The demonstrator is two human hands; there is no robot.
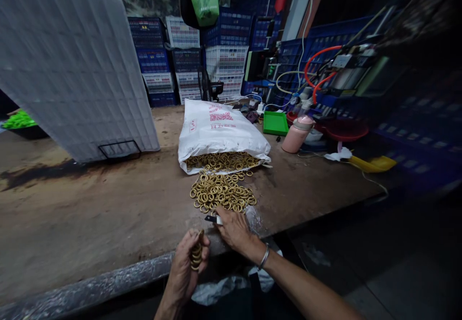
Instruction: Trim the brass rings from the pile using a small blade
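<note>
My left hand point(186, 262) is closed around a stack of brass rings point(197, 255) at the near edge of the wooden table point(90, 214). Just to its right, my right hand point(234, 228) rests on the table with fingers bent, beside a small dark and white tool point(212, 219), at the near edge of a loose pile of brass rings point(222, 192). Whether the fingers grip the tool is hard to tell. The pile spills from an open white sack point(220, 130) lying on its side behind it.
A grey quilted panel point(72, 65) leans on the table at the left. A green tray point(275, 122), a pink bottle point(298, 134), a red bowl point(346, 130) and a machine with orange hoses point(342, 70) stand at the right. Stacked crates point(202, 55) line the back.
</note>
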